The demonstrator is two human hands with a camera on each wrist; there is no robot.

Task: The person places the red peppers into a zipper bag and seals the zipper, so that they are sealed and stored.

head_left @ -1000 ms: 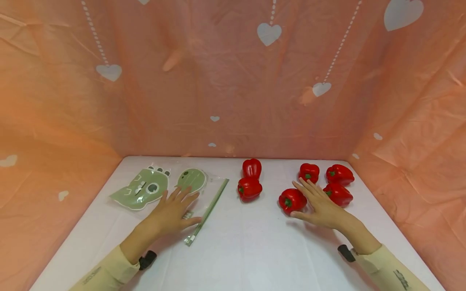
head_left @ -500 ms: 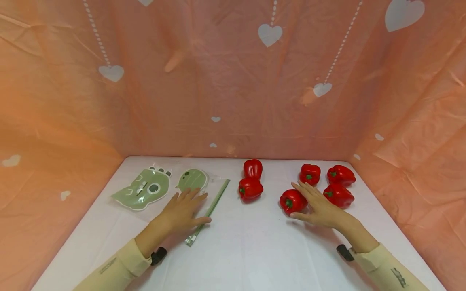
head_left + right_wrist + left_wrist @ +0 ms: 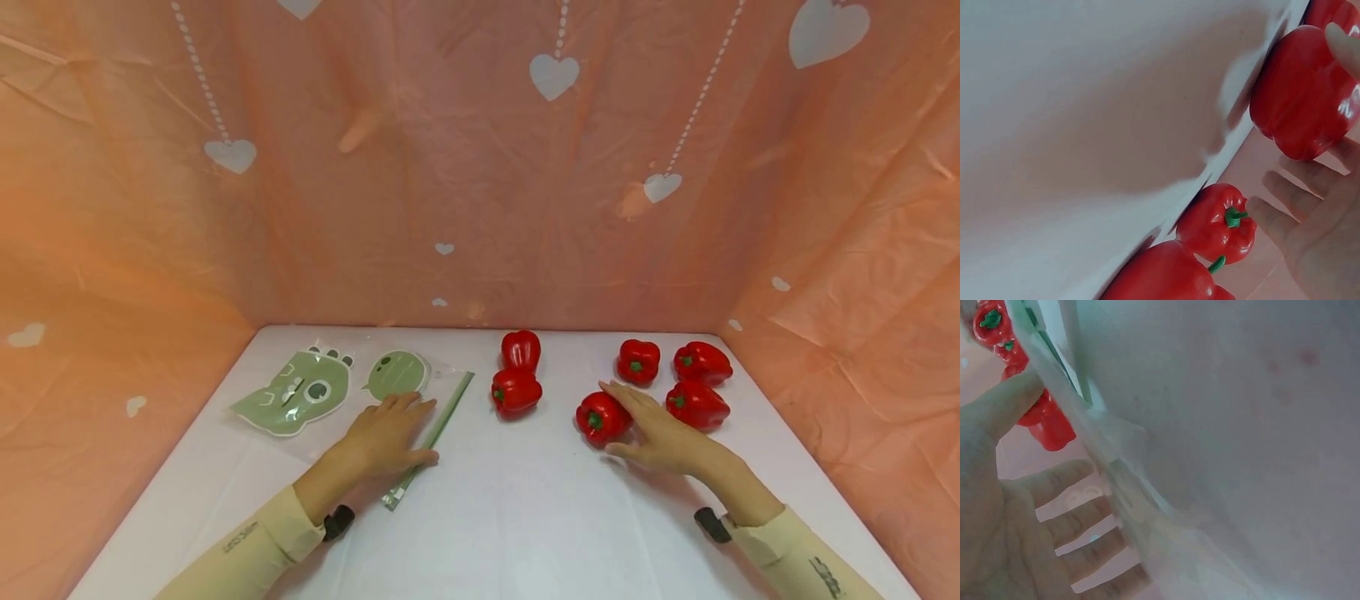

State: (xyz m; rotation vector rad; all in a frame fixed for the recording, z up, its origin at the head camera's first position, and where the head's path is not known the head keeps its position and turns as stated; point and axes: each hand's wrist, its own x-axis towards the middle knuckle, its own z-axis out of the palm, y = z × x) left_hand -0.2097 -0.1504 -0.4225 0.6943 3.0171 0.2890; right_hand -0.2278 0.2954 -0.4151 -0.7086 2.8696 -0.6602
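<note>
In the head view a clear zip bag [image 3: 311, 387] with green cartoon prints lies flat at the left, its green zip strip [image 3: 450, 412] facing the middle. My left hand [image 3: 386, 437] is over the strip side, fingertips at the bag, thumb reaching across the strip. In the left wrist view those fingers [image 3: 1079, 515] look fairly straight. My right hand [image 3: 660, 433] is beside a red bell pepper [image 3: 602, 418], index finger along its far side and thumb near its front. The right wrist view has the thumb overlapping this pepper [image 3: 1300, 94]; firm contact cannot be told.
Two red bell peppers [image 3: 517, 392] touch each other at mid-table. Three others [image 3: 697, 404] stand behind and right of my right hand. Orange cloth [image 3: 480, 208] with white hearts walls in the back and sides of the white table [image 3: 510, 517].
My left hand has moved right and lowered, its spread fingers drawing closer together over the bag. The right hand has barely shifted at the pepper, its fingers less spread.
</note>
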